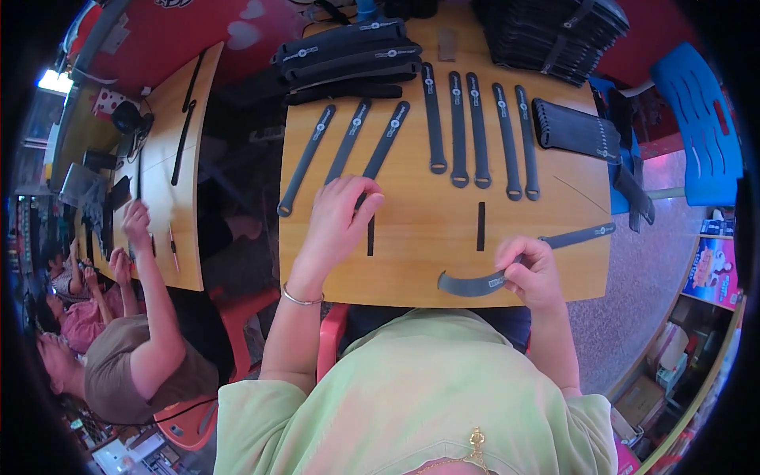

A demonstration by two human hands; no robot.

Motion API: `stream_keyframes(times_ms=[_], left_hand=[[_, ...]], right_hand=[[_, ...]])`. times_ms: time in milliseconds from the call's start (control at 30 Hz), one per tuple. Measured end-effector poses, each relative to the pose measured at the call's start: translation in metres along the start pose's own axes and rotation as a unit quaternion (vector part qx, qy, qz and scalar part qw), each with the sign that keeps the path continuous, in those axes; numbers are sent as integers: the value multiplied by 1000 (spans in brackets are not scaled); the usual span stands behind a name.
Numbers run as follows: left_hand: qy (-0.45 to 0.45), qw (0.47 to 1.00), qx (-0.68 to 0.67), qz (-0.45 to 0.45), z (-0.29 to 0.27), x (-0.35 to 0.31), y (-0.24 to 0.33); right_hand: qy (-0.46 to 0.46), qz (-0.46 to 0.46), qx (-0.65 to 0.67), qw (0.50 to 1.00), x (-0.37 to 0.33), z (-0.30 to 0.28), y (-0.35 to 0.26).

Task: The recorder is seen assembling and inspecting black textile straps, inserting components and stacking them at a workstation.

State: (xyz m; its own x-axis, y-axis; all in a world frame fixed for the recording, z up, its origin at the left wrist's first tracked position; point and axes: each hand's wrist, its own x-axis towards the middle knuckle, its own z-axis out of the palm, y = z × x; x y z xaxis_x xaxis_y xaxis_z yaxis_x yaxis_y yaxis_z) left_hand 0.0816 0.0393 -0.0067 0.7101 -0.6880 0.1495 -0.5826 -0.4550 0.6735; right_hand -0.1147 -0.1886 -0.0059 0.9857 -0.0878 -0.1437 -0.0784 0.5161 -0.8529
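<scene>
My left hand is over the lower end of a slanting dark grey strap, fingers bent and thumb closed toward the index finger. The strap's end is hidden under them. Two similar straps slant beside it on the left. In my right hand, near the table's front edge, a dark strap is pinched, its free end curving left. Another strap length extends right from behind that hand; whether it is the same piece, I cannot tell. Short black strips lie on the table between my hands.
Several straps with slotted ends lie in a row across the wooden table. Bundled straps are piled at the back left, a larger stack at the back right. A blue chair stands right; a person works at a table left.
</scene>
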Motion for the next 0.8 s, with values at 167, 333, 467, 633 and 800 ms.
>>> stream_keyframes(times_ms=[167, 333, 467, 633, 800], left_hand=[[11, 997, 70, 21, 6, 3, -17], [14, 997, 74, 30, 3, 3, -15], [-108, 951, -282, 67, 12, -12, 25], [-327, 870, -360, 73, 19, -23, 30], [-253, 822, -472, -197, 8, -38, 12]], right_hand=[[-5, -9, 72, 997, -1, 1, -3], [-30, -36, 117, 992, 3, 9, -5], [-40, -30, 111, 993, 8, 18, -8], [-6, -92, 86, 992, 11, 13, -10], [179, 23, -150, 972, 13, 5, -13]])
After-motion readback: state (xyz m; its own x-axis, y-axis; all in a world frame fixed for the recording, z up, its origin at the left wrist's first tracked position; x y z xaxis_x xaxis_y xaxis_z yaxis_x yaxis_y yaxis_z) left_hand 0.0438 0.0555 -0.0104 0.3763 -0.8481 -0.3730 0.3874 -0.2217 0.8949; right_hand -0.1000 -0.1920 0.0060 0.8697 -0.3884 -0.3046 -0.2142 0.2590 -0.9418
